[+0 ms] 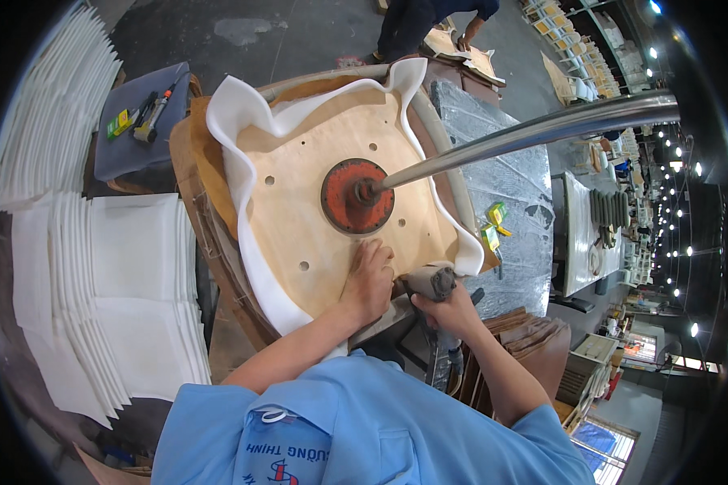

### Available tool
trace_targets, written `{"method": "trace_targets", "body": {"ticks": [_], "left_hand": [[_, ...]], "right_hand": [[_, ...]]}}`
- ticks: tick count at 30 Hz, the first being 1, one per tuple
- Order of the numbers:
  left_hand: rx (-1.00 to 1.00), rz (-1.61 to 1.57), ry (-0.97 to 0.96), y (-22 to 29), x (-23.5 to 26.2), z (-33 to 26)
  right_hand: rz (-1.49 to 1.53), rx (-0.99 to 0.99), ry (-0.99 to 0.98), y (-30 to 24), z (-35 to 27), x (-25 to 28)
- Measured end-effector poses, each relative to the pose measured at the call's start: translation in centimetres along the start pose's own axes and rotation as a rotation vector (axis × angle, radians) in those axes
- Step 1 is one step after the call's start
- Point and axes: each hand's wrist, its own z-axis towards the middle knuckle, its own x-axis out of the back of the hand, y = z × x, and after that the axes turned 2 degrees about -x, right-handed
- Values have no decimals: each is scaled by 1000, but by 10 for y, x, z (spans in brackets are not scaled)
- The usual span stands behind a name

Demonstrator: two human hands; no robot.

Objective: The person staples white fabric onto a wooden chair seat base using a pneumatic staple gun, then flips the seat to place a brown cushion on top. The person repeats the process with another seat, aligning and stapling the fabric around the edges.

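Plywood seat panel (pixel 315 210) under flat left hand (pixel 369 279), right hand (pixel 449 311) gripping staple gun (pixel 435 284)

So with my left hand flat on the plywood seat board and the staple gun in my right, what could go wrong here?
The left hand presses the plywood seat board right beside the staple gun that the right hand grips, so a slip could likely drive a fastener toward the fingers. The white foam is wavy along the edge, so it may get fixed with wrinkles. The metal arm crosses near your head.
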Motion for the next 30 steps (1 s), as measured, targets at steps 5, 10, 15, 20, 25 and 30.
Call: {"method": "trace_targets", "body": {"ticks": [5, 10, 15, 20, 25, 30], "left_hand": [[14, 6, 18, 1, -2, 1], [30, 13, -1, 0, 5, -6], [18, 59, -7, -2, 6, -11], [1, 64, 38, -3, 4, -12], [44, 62, -42, -8, 11, -16], [105, 78, -83, 1, 32, -26]], "right_hand": [[3, -5, -55, -4, -1, -6], [-3, -19, -13, -8, 0, -9], [5, 13, -24, -9, -7, -10], [-6, 14, -44, -13, -7, -20], [24, -3, -25, -11, -6, -21], [34, -21, -8, -3, -13, -21]]}}
